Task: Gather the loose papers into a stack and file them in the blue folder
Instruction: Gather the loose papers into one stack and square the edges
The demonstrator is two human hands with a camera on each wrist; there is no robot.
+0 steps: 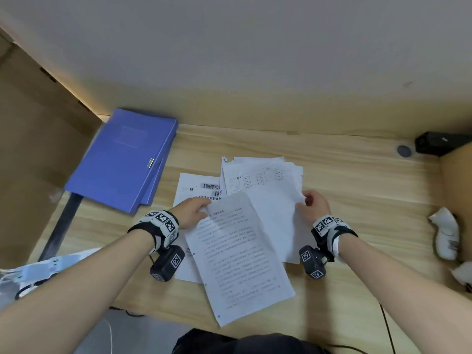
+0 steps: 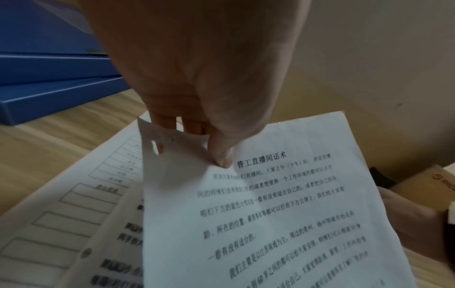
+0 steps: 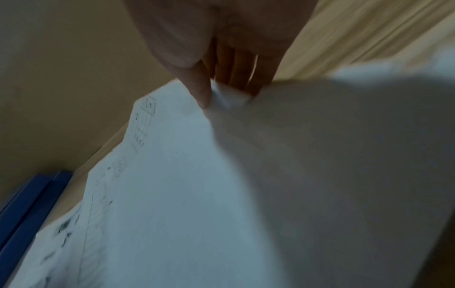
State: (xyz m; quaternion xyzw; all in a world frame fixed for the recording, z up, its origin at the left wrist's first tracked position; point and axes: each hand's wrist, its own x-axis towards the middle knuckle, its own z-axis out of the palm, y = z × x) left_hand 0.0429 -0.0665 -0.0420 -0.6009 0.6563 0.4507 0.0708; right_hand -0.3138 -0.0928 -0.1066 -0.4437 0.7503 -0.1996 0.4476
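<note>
Several loose white papers lie overlapping in the middle of the wooden desk [image 1: 344, 175]. My left hand [image 1: 194, 212] pinches the top corner of a printed text sheet [image 1: 237, 259], thumb on top, fingers underneath [image 2: 169, 122]. That same text sheet [image 2: 270, 214] is lifted over a form sheet [image 2: 74, 204]. My right hand [image 1: 313, 205] pinches the right edge of a blank-looking sheet [image 1: 275, 213] that lies over a table-printed page [image 1: 258, 175]; the pinch shows in the right wrist view [image 3: 209, 97]. Two blue folders [image 1: 120, 159] lie stacked and closed at the far left.
Cardboard boxes stand at the left [image 1: 30, 149] and the right [image 1: 457, 180]. A black device [image 1: 439, 143] sits in the far right corner beside a round cable port [image 1: 404, 151]. White crumpled items [image 1: 447, 233] lie at the right edge. A wall runs behind the desk.
</note>
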